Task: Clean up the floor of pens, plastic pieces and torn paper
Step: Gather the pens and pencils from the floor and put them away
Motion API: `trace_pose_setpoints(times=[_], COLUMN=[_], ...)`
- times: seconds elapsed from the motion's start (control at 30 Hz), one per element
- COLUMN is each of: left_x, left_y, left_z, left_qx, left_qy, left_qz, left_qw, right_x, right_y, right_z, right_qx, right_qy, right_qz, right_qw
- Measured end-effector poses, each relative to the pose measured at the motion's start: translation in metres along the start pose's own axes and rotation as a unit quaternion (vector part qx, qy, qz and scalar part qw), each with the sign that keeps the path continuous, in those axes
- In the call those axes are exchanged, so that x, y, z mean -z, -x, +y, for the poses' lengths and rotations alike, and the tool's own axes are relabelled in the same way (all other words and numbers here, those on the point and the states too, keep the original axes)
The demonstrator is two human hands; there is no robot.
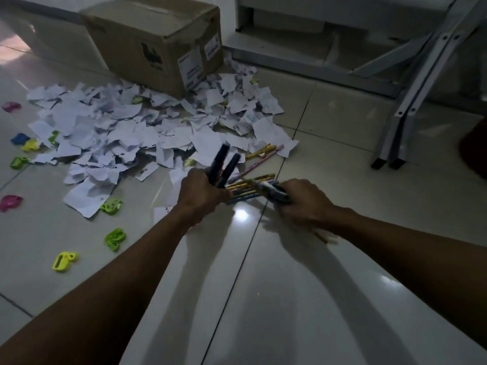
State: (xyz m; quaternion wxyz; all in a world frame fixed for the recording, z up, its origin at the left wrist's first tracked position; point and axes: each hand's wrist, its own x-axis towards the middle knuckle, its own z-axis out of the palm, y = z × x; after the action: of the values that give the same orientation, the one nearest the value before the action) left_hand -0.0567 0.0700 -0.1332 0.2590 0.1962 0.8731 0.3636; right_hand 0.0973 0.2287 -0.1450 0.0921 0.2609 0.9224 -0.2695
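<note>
My left hand [201, 193] grips two dark markers [224, 164] that stick up and away from me. My right hand [303, 200] is closed on a bundle of pens [274, 189] just above the tiles. Between the hands lie several colourful pens [250, 181] on the floor, and a few more pens [263, 150] rest at the edge of the paper. A wide heap of torn white paper [126, 127] spreads across the tiles in front of the box. Plastic pieces lie to the left: green [115, 238], yellow [64, 261], pink [10, 202] and blue [19, 138].
A brown cardboard box [155, 40] stands behind the paper heap. White metal legs of a folding frame [419, 101] stand at the right, with a low white shelf base [303, 59] behind. Glossy white floor tiles [290, 299] stretch toward me.
</note>
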Motion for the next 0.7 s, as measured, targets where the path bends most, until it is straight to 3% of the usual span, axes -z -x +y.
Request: trace_pose_setpoints(times=[0.07,0.1,0.2,0.33,0.7], left_x=[-0.008,-0.014,-0.028,-0.042,-0.057], left_y=[-0.001,-0.002,-0.003,-0.005,-0.011], left_z=[0.004,0.007,0.017,0.030,0.028], left_qx=[-0.076,-0.106,-0.131,-0.172,-0.188], left_qy=[-0.156,-0.202,-0.264,-0.282,-0.301], left_qz=[0.003,0.000,-0.023,-0.049,-0.065], left_qw=[0.985,0.974,0.955,0.943,0.933], right_x=[0.007,0.011,0.023,0.028,0.018], right_y=[0.002,0.005,0.011,0.018,0.029], right_z=[0.004,0.008,0.016,0.036,0.052], right_qx=[-0.102,-0.155,-0.254,-0.294,-0.325], right_qy=[-0.159,-0.247,-0.461,-0.635,-0.678], right_qz=[0.034,0.057,0.068,0.011,-0.011], right_qw=[0.981,0.955,0.848,0.714,0.659])
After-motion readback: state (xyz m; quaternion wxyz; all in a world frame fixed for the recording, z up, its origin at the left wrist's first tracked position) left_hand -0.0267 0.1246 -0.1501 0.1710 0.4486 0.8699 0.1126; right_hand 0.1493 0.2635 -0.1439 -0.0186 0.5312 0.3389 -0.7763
